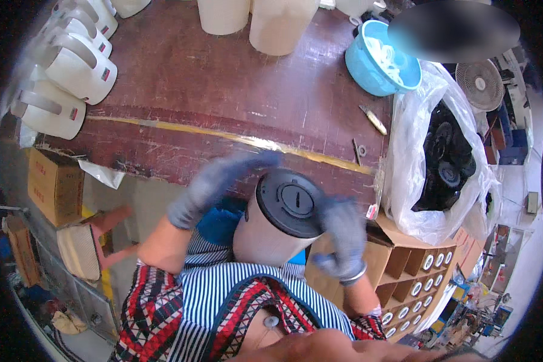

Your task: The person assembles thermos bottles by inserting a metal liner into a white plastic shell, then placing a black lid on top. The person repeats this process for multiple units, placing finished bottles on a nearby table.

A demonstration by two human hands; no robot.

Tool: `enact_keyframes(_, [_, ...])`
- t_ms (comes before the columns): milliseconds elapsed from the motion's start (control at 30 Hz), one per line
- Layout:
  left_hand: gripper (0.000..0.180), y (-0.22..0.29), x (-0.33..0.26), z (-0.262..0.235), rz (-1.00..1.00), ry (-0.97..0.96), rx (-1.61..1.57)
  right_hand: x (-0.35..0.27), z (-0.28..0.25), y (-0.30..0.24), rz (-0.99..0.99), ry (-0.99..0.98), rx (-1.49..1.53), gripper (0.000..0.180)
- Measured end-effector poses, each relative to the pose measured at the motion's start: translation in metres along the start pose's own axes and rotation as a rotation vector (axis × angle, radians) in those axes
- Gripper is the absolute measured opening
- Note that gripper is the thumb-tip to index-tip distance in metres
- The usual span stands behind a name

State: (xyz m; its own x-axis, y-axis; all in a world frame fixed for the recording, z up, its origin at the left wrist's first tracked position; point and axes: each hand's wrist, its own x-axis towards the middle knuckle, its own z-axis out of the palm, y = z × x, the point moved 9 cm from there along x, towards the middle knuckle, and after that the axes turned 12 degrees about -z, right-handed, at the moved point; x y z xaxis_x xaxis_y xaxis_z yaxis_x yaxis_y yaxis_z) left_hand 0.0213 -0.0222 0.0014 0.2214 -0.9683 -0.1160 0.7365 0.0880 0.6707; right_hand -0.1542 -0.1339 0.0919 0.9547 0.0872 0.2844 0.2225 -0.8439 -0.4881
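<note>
A pale grey-beige cylindrical container [265, 241] with a round black lid [291, 202] is tilted at the table's near edge, close against my striped apron. A smaller disc with a raised bar sits in the lid's middle. My left hand [223, 178], in a grey glove, is open, fingers stretched along the lid's far left side; whether they touch it I cannot tell. At the lid's right edge, my gloved right hand [347, 232] is slightly blurred, its thumb spread from the fingers and its palm beside the container.
White handled jugs [60, 114] line the table's left side; pale containers [280, 27] stand at the back. A blue basin [374, 69] holds white rings. Right are a plastic bag [404, 151] of black lids and a divided carton [398, 265]. A cutter [374, 119] lies near the edge.
</note>
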Motion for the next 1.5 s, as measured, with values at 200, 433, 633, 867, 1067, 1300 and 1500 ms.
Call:
enact_keyframes(200, [0.049,-0.009,0.009,-0.03,-0.223,0.261,0.157,-0.003,0.015,0.0,-0.227,-0.051,0.042,0.069])
enact_keyframes(433, [0.045,-0.023,0.031,-0.036,-0.239,0.209,0.028,0.013,0.034,-0.029,-0.166,-0.288,-0.064,0.064])
enact_keyframes(633, [0.043,-0.013,0.047,-0.004,-0.166,0.075,0.399,0.044,0.041,-0.101,-0.71,-0.112,-0.212,0.057])
enact_keyframes(867, [0.044,-0.027,0.032,0.008,-0.142,0.028,0.221,0.026,0.029,-0.066,-0.344,0.026,-0.128,0.047])
enact_keyframes(1067, [0.042,-0.011,0.014,-0.022,-0.038,0.25,0.428,-0.005,0.004,-0.012,-0.123,0.157,-0.222,0.06])
enact_keyframes(1300, [0.041,0.014,-0.003,-0.051,-0.079,0.188,0.292,0.002,-0.009,-0.018,-0.075,0.036,-0.267,0.06])
enact_keyframes(1500, [0.043,-0.057,0.064,-0.001,-0.212,-0.293,0.341,0.061,0.039,-0.083,-0.296,-0.028,-0.25,0.051])
